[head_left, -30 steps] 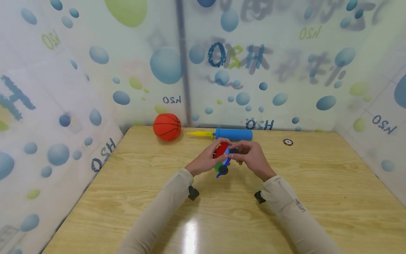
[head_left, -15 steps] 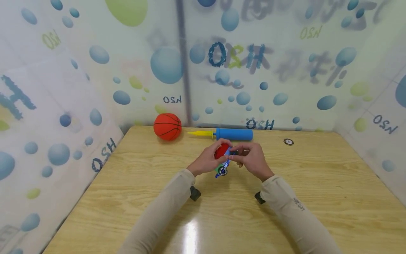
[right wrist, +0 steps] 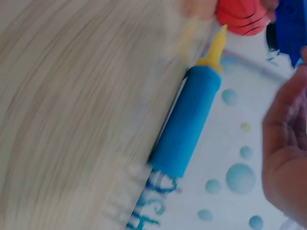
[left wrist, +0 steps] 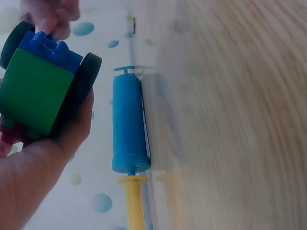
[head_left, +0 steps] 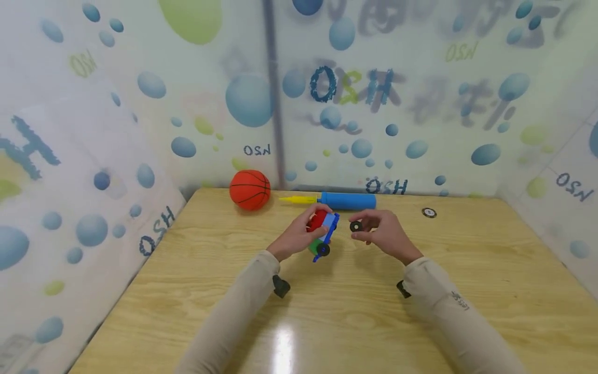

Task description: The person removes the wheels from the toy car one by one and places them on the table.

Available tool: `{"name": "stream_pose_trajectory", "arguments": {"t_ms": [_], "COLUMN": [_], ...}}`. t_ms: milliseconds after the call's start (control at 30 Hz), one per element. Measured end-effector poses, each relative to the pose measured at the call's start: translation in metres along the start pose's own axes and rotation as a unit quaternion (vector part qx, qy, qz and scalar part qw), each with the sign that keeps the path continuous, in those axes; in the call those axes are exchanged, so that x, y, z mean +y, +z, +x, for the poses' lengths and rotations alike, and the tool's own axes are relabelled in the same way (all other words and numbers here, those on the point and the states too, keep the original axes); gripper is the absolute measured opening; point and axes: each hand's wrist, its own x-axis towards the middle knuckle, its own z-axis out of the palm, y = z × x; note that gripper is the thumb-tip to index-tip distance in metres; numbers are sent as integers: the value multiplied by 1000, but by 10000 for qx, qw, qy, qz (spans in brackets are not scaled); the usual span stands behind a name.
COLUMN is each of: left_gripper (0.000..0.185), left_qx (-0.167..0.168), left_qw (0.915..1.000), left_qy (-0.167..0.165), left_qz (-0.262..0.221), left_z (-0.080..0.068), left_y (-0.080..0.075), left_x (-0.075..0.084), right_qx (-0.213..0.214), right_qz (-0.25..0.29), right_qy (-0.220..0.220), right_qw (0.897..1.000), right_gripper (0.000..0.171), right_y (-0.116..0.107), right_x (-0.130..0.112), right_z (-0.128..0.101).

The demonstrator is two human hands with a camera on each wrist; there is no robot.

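My left hand (head_left: 299,234) grips a toy car (head_left: 329,221) built of red, light blue and green blocks on a blue base, held tilted above the table. One black wheel (head_left: 323,250) shows at the car's near end. In the left wrist view its green block (left wrist: 33,91) faces the camera, with a black wheel on either side. To the right of the car, my right hand (head_left: 386,232) pinches a loose black wheel (head_left: 356,226) between thumb and fingers. A small gap separates that wheel from the car. In the right wrist view the blue base (right wrist: 290,33) appears at the upper right.
A blue hand pump (head_left: 348,201) with a yellow nozzle end lies along the table's back edge. Left of it sits a red toy basketball (head_left: 249,190). A small black-and-white disc (head_left: 429,212) lies at the back right of the wooden table (head_left: 210,291). Printed walls surround the table.
My right hand has come away from the car to the right, with the black wheel between its fingers. The left hand and car have shifted slightly left.
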Motion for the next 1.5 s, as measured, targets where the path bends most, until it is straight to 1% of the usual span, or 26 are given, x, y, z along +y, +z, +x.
{"name": "stream_pose_trajectory", "arguments": {"t_ms": [167, 367, 433, 600, 733, 867, 1033, 1233, 1500], "left_gripper": [40, 43, 43, 42, 42, 43, 43, 41, 42], "left_qx": [104, 118, 116, 101, 85, 83, 59, 40, 26], "left_qw": [9999, 9997, 9996, 9994, 9994, 9994, 9994, 9995, 9993], "left_qy": [-71, -54, -52, -52, -40, -36, 20, 28, -4], "left_qz": [61, 203, 251, 325, 336, 322, 326, 309, 366], "left_z": [-5, -9, -9, -9, -10, -11, -12, -14, -15], "left_y": [-1, -3, -3, -3, -3, -3, -3, -2, 2], "left_x": [-1, -3, -4, -2, -2, -2, -1, 0, 4], "right_qx": [-261, -174, -131, -135, -209, -297, -276, -271, -419], "right_qz": [-652, -1518, -1677, -1685, -1853, -1980, -2086, -2064, -1987], "right_qy": [110, 343, 443, 571, 520, 573, 712, 957, 1308], "right_qw": [9975, 9877, 9848, 9840, 9811, 9781, 9750, 9734, 9704], "right_gripper": [32, 31, 31, 28, 25, 25, 27, 27, 30], "right_y": [-11, -25, -30, -40, -45, -49, -55, -59, -61], "right_x": [11, 27, 30, 38, 44, 50, 61, 70, 78], "right_z": [-1, 3, 3, 4, 3, 4, 8, 15, 19]}}
